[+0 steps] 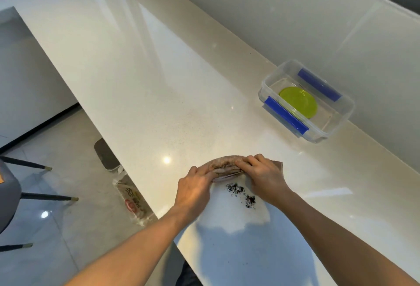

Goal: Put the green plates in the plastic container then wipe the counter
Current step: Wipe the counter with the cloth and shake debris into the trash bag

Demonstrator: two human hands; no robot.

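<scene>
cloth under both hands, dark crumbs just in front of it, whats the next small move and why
Probably drag the cloth toward the body over the dark crumbs. Both the left hand and right hand press on it, the crumbs lie just nearside on the counter, and a green plate already sits in the container.

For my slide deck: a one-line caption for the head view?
Both hands press a brown cloth beside dark crumbs; green plates in container.

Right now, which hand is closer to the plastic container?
Right. The right hand presses the cloth on the side toward the plastic container; the left hand grips the cloth's other end, by the counter's outer edge, farther away.
</scene>
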